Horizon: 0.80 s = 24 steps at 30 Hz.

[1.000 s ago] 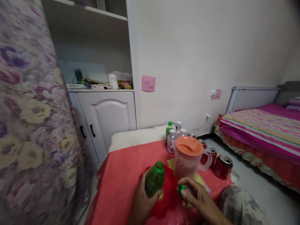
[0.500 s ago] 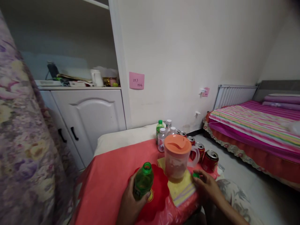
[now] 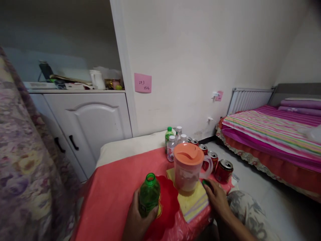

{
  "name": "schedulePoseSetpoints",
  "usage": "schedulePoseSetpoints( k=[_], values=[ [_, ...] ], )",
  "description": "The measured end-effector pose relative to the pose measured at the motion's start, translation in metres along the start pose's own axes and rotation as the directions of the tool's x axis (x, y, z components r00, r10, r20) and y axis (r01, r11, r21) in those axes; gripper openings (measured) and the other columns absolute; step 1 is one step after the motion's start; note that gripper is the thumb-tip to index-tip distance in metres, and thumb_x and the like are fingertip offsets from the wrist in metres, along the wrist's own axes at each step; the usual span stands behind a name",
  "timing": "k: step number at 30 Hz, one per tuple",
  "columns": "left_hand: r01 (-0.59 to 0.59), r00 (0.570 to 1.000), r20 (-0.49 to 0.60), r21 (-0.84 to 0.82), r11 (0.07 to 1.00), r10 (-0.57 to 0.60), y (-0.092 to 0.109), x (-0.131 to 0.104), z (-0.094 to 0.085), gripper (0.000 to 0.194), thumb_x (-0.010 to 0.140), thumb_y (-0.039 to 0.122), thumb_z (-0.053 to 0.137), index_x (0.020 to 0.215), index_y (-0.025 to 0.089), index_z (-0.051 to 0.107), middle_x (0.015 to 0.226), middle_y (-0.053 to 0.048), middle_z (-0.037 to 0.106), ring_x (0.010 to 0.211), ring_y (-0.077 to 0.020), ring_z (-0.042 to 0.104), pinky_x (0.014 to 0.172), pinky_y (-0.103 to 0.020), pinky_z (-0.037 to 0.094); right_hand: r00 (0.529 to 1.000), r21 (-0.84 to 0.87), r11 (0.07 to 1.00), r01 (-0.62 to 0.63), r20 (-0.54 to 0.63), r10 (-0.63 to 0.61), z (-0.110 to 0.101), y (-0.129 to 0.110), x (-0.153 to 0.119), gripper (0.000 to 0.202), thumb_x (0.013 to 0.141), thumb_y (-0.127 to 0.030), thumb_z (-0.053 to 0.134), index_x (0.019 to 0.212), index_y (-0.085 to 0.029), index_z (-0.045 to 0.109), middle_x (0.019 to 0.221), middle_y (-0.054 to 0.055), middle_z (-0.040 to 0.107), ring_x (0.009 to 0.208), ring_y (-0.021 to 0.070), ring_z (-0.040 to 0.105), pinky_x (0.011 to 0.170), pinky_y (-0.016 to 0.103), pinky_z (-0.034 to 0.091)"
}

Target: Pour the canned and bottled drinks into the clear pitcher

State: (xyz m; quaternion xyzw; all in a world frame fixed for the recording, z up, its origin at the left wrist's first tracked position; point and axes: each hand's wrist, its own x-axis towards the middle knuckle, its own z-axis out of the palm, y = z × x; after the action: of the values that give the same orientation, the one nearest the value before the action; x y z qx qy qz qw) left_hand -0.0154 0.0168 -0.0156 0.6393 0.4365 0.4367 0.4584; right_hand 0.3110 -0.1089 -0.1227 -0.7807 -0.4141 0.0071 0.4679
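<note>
Left of the jug [image 3: 188, 170], the left hand [image 3: 140, 214] wraps the open bottle [image 3: 149, 194], seemingly to keep it upright over the red tray [image 3: 170, 202]. Right of the jug, the right hand [image 3: 217, 198] pinches the green cap [image 3: 206, 182] low beside the cloth [image 3: 194, 202].

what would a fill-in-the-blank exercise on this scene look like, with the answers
The left hand holds a green ____.
The lid on the pitcher is ____.
Beneath the pitcher lies a cloth that is mostly ____.
The pink note is stuck to the ____.

Missing words: bottle; orange; yellow; wall
</note>
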Motion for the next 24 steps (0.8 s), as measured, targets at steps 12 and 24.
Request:
schedulePoseSetpoints(
  k=[12, 24],
  values=[
    [0.017, 0.999, 0.051, 0.031, 0.999, -0.018, -0.0081, 0.0014, -0.0014, 0.076, 0.06, 0.045, 0.08, 0.126, 0.017, 0.053, 0.121, -0.017, 0.073, 0.116, -0.0401, 0.069, 0.101, -0.053, 0.054, 0.996, -0.063, 0.994, 0.087, 0.026, -0.086, 0.0032, 0.0026, -0.0075, 0.045, 0.095, -0.041, 0.046, 0.126, -0.02, 0.072, 0.125, 0.013, 0.074, 0.119, 0.0312, 0.064, 0.107, 0.052, 0.045],
    [0.01, 0.999, 0.044, 0.017, 1.0, -0.011, 0.0004, 0.0002, -0.0054, 0.074, 0.06, 0.045, 0.081, 0.124, 0.019, 0.055, 0.116, -0.014, 0.076, 0.11, -0.0381, 0.071, 0.097, -0.051, 0.057, 0.994, -0.032, 0.994, 0.103, 0.034, -0.102, -0.0037, 0.0034, -0.0053, 0.05, 0.092, -0.04, 0.042, 0.125, -0.016, 0.072, 0.128, 0.016, 0.073, 0.121, 0.0309, 0.066, 0.109, 0.053, 0.048]
  ],
)
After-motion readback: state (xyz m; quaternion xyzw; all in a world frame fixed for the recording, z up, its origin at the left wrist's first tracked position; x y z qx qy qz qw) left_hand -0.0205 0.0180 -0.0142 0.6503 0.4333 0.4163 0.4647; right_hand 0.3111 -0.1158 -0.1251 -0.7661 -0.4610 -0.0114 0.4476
